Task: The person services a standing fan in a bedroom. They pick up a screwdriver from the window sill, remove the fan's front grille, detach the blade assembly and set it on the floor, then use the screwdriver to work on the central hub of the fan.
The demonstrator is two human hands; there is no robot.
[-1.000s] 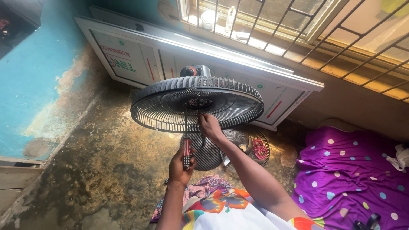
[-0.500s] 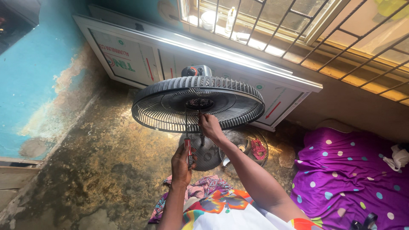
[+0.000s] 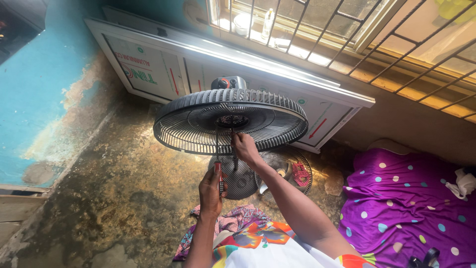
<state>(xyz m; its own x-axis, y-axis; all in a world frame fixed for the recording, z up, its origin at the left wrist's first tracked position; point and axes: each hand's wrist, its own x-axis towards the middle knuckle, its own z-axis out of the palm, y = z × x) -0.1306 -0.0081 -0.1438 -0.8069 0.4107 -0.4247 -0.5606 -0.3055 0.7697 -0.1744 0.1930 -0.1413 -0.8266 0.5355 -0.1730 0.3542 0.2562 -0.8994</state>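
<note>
At fan grille (image 3: 198, 124), left hand (image 3: 212, 188) higher now.

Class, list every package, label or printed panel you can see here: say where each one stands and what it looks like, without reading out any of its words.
Flat white box: leans on the wall under the barred window, behind the fan; long rectangle, green and red print, red arrows.
Round label: on the grille lying on the floor beside the fan's base; red and white.

Home room: purple dotted bedsheet (image 3: 411, 208), barred window (image 3: 347, 34), worn concrete floor (image 3: 114, 198)
</note>
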